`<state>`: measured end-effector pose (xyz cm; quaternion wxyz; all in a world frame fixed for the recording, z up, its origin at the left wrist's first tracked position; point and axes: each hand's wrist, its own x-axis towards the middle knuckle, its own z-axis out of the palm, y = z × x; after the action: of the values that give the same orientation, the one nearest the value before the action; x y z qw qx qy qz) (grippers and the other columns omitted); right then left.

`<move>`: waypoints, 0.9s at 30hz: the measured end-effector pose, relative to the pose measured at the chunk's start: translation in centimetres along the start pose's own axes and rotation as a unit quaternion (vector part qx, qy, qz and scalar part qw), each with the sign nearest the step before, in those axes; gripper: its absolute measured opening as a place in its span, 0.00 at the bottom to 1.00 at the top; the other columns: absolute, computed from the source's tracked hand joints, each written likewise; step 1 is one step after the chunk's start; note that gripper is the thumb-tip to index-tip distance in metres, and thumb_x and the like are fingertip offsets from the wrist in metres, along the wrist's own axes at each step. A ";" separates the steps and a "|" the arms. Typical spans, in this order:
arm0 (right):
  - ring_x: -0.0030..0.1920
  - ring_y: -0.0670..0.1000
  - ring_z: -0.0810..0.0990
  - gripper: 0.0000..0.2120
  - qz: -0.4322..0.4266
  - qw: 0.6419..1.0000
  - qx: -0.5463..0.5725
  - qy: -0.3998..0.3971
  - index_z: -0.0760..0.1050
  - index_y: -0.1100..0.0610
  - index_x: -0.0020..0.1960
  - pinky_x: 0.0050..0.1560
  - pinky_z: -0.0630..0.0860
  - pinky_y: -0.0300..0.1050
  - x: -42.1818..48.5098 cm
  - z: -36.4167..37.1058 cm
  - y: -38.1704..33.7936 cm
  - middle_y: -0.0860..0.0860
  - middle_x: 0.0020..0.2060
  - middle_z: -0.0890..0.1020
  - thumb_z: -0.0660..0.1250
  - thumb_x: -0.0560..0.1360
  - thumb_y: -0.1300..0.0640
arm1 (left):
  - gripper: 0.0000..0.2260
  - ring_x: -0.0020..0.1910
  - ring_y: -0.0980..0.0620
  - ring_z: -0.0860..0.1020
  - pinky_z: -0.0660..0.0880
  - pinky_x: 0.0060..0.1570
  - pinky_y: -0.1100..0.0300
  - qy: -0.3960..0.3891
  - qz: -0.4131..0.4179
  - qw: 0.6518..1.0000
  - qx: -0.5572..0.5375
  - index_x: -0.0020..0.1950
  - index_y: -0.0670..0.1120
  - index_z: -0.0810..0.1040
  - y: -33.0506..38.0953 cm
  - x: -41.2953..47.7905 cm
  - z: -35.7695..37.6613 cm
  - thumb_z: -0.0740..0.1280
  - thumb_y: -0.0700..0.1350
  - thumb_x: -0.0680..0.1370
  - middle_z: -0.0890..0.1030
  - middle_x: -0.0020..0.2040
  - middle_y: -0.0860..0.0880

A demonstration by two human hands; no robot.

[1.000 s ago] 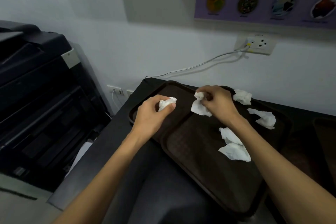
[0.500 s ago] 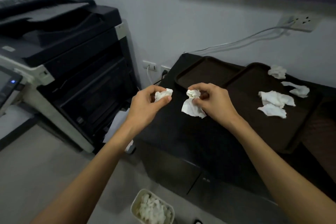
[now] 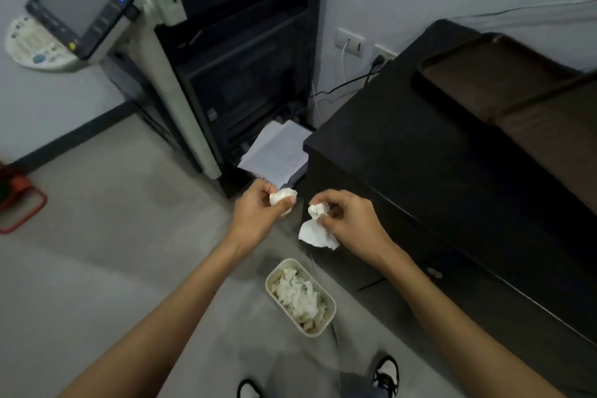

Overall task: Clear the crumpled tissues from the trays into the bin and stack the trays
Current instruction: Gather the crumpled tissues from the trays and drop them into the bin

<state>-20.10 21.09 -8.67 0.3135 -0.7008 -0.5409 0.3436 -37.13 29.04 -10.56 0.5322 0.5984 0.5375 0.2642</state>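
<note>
Partway, judging: left hand (image 3: 255, 215) pinches one tissue (image 3: 283, 197), right hand (image 3: 352, 223) another (image 3: 315, 229), both above the half-filled bin (image 3: 323, 328); trays (image 3: 504, 81) on the cabinet (image 3: 403, 155) remain unstacked.

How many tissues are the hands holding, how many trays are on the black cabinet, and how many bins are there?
Crumpled white paper tissues: 2, one in the left hand, one in the right hand
Dark brown plastic trays on the black cabinet: 2
Cream rectangular plastic bin: 1
Total: 5
</note>
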 end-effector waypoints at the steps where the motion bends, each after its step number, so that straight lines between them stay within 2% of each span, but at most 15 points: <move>1: 0.45 0.46 0.80 0.13 0.004 1.000 -0.006 -0.024 0.80 0.51 0.49 0.47 0.76 0.36 0.3 1.3 1.4 0.50 0.46 0.80 0.67 0.71 0.67 | 0.13 0.41 0.47 0.82 0.81 0.45 0.47 0.008 -0.023 1.000 -0.002 0.39 0.51 0.72 -1.9 -0.1 0.4 0.76 0.52 0.67 0.81 0.40 0.46; 2: 0.44 0.46 0.80 0.12 0.012 0.999 -0.011 -0.047 0.80 0.52 0.48 0.46 0.76 0.35 0.6 2.7 3.0 0.50 0.46 0.79 0.66 0.71 0.67 | 0.13 0.39 0.48 0.81 0.82 0.42 0.54 0.015 -0.046 0.999 -0.002 0.40 0.50 0.72 -3.9 -0.2 1.1 0.76 0.49 0.69 0.80 0.40 0.46; 4: 0.45 0.47 0.80 0.12 0.028 0.996 -0.029 -0.077 0.80 0.53 0.48 0.45 0.73 0.30 1.2 5.5 6.8 0.50 0.46 0.78 0.66 0.71 0.68 | 0.11 0.36 0.54 0.78 0.76 0.31 0.70 0.026 -0.081 0.996 0.006 0.42 0.45 0.72 -8.1 -0.3 2.8 0.74 0.44 0.72 0.79 0.38 0.48; 6: 0.46 0.49 0.80 0.13 0.048 0.993 -0.049 -0.093 0.80 0.54 0.50 0.45 0.71 0.28 1.7 8.2 11.4 0.51 0.47 0.79 0.66 0.71 0.67 | 0.10 0.36 0.54 0.76 0.71 0.28 0.73 0.016 -0.117 0.993 0.031 0.44 0.43 0.73 -12.7 -0.3 4.9 0.73 0.43 0.73 0.78 0.38 0.49; 8: 0.48 0.51 0.80 0.13 0.077 0.990 -0.056 -0.107 0.80 0.55 0.53 0.51 0.75 0.36 2.2 10.8 15.9 0.54 0.49 0.80 0.66 0.72 0.67 | 0.08 0.39 0.52 0.77 0.71 0.29 0.72 -0.015 -0.152 0.987 0.054 0.46 0.43 0.73 -17.1 0.1 7.1 0.71 0.42 0.74 0.77 0.39 0.50; 10: 0.51 0.54 0.80 0.13 0.112 0.985 -0.068 -0.110 0.80 0.55 0.55 0.56 0.77 0.44 2.8 13.5 20.0 0.55 0.51 0.81 0.65 0.73 0.65 | 0.07 0.43 0.50 0.77 0.73 0.36 0.66 -0.035 -0.181 0.979 0.085 0.48 0.44 0.74 -21.5 0.7 9.4 0.71 0.42 0.75 0.79 0.44 0.47; 11: 0.53 0.55 0.80 0.13 0.132 0.982 -0.078 -0.111 0.80 0.55 0.55 0.57 0.77 0.45 3.1 14.8 22.0 0.55 0.53 0.81 0.64 0.74 0.64 | 0.08 0.45 0.49 0.77 0.73 0.40 0.63 -0.040 -0.189 0.976 0.103 0.51 0.43 0.74 -23.6 1.1 10.5 0.70 0.43 0.75 0.79 0.47 0.46; 14: 0.55 0.55 0.80 0.13 0.178 0.969 -0.102 -0.138 0.78 0.56 0.58 0.53 0.74 0.39 3.3 18.8 27.4 0.56 0.56 0.80 0.62 0.76 0.63 | 0.13 0.51 0.50 0.76 0.70 0.48 0.62 -0.052 -0.199 0.969 0.137 0.59 0.41 0.76 -29.1 2.2 13.5 0.69 0.42 0.75 0.79 0.56 0.46; 17: 0.57 0.56 0.78 0.15 0.197 0.955 -0.111 -0.192 0.76 0.57 0.62 0.50 0.69 0.35 2.8 22.1 32.0 0.57 0.58 0.78 0.62 0.76 0.62 | 0.13 0.53 0.51 0.75 0.66 0.46 0.68 -0.067 -0.210 0.964 0.148 0.62 0.39 0.74 -33.8 3.3 15.7 0.66 0.39 0.77 0.76 0.55 0.49; 21: 0.61 0.57 0.75 0.17 0.223 0.938 -0.125 -0.234 0.73 0.58 0.66 0.60 0.71 0.40 2.5 24.8 36.5 0.59 0.62 0.74 0.61 0.77 0.63 | 0.15 0.60 0.44 0.76 0.67 0.50 0.65 -0.082 -0.237 0.950 0.187 0.64 0.40 0.72 -40.1 3.8 17.5 0.65 0.39 0.77 0.77 0.62 0.43; 25: 0.63 0.58 0.73 0.19 0.233 0.930 -0.144 -0.244 0.71 0.58 0.68 0.63 0.68 0.41 2.5 26.4 38.8 0.60 0.64 0.73 0.59 0.77 0.63 | 0.15 0.59 0.43 0.76 0.70 0.50 0.63 -0.094 -0.258 0.942 0.195 0.64 0.40 0.72 -43.8 3.8 19.3 0.64 0.39 0.78 0.76 0.63 0.42; 27: 0.65 0.58 0.72 0.20 0.236 0.930 -0.140 -0.246 0.69 0.57 0.70 0.65 0.68 0.42 2.4 26.9 39.2 0.59 0.66 0.72 0.59 0.78 0.62 | 0.15 0.61 0.43 0.75 0.72 0.54 0.60 -0.104 -0.256 0.941 0.197 0.65 0.41 0.71 -44.6 3.8 19.9 0.63 0.39 0.78 0.75 0.65 0.42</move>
<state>-20.43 16.70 -56.10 -0.0212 -0.7387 -0.4626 0.4898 -34.60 19.06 -58.47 0.5064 0.5572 0.6557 -0.0557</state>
